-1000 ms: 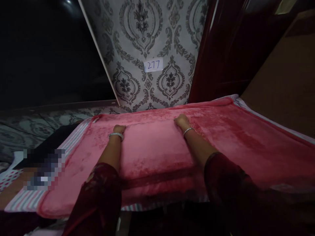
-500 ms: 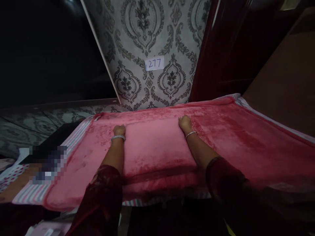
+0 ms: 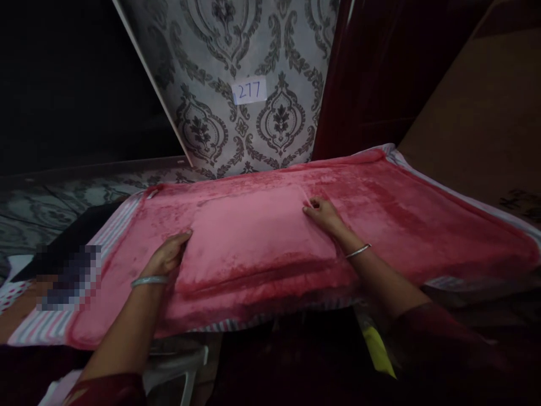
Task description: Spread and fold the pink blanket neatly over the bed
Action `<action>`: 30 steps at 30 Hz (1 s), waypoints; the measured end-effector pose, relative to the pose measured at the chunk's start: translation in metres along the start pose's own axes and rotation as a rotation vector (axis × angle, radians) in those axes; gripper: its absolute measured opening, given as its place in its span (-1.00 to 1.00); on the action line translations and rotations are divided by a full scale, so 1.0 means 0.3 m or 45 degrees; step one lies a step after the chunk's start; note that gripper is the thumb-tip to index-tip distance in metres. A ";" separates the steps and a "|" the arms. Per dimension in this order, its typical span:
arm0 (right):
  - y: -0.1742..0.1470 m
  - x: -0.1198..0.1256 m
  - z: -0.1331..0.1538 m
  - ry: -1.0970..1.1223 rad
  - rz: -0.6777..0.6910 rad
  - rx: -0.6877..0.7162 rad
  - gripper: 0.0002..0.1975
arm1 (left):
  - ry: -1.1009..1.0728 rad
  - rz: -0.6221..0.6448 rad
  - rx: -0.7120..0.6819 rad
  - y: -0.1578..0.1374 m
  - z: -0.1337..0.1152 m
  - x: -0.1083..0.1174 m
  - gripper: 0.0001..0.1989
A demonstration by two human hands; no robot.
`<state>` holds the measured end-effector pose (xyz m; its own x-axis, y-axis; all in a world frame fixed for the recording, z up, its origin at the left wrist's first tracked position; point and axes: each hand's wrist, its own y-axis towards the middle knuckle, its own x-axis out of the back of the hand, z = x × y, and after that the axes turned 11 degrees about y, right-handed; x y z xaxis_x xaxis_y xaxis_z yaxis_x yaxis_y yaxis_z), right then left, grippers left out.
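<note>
A flat, squarish pink plush cushion (image 3: 249, 228) lies on a pink and red plush blanket (image 3: 389, 214) with a striped border. My left hand (image 3: 169, 252) is at the cushion's left side, its fingers curled in and the tips against the edge. A pale bangle circles that wrist. At the far right corner, my right hand (image 3: 323, 213) has thumb and forefinger bent together in a pinch at the cushion's edge. A thin metal bangle sits on the right wrist. The undersides of both hands are hidden.
A large dark screen (image 3: 76, 84) stands at the left, before a patterned wall (image 3: 281, 121) bearing a "277" paper label (image 3: 249, 90). Dark red wood panelling (image 3: 372, 73) and brown cardboard (image 3: 477, 96) rise at the right. A pale plastic stool (image 3: 180, 366) shows below the blanket.
My left hand has come nearer and left along the cushion's side; its left edge now lies further left. My right hand has loosened from a fist into a pinch. The view has shifted slightly.
</note>
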<state>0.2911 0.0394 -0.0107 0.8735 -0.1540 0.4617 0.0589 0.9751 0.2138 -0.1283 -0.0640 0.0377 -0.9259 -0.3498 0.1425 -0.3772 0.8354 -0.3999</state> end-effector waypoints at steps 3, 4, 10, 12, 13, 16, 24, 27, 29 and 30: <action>-0.070 0.034 -0.019 0.075 0.070 -0.012 -0.75 | 0.084 0.051 0.007 -0.081 0.038 0.005 -0.77; -0.092 0.045 -0.027 0.097 0.091 -0.026 -0.72 | 0.095 0.027 -0.044 -0.097 0.049 0.005 -0.72; -0.222 0.095 -0.052 0.377 0.070 -0.111 -0.69 | 0.126 -0.100 -0.215 -0.132 0.117 0.002 -0.55; -0.275 0.104 -0.052 0.419 0.066 -0.131 -0.51 | 0.157 -0.125 -0.290 -0.149 0.150 0.015 -0.48; -0.302 0.108 -0.052 0.418 0.079 -0.105 -0.37 | 0.193 -0.133 -0.337 -0.162 0.169 0.024 -0.42; -0.370 0.112 -0.064 0.322 0.094 0.130 -0.15 | 0.382 -0.170 -0.498 -0.207 0.225 0.047 -0.21; -0.416 0.108 -0.129 0.316 0.076 0.276 -0.54 | 0.650 -0.245 -0.734 -0.258 0.318 0.057 -0.47; -0.437 0.119 -0.146 0.248 0.109 0.343 -0.51 | 0.724 -0.213 -0.805 -0.265 0.349 0.081 -0.45; -0.454 0.126 -0.163 0.106 0.159 0.434 -0.40 | 0.851 -0.191 -0.896 -0.268 0.367 0.099 -0.38; -0.460 0.128 -0.172 0.018 0.175 0.475 -0.34 | 0.933 -0.184 -0.951 -0.268 0.375 0.107 -0.35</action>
<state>0.3413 -0.0929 -0.0669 0.8680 -0.0215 0.4962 -0.2361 0.8611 0.4503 -0.1254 -0.1900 -0.0276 -0.5637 -0.3336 0.7556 -0.1712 0.9421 0.2882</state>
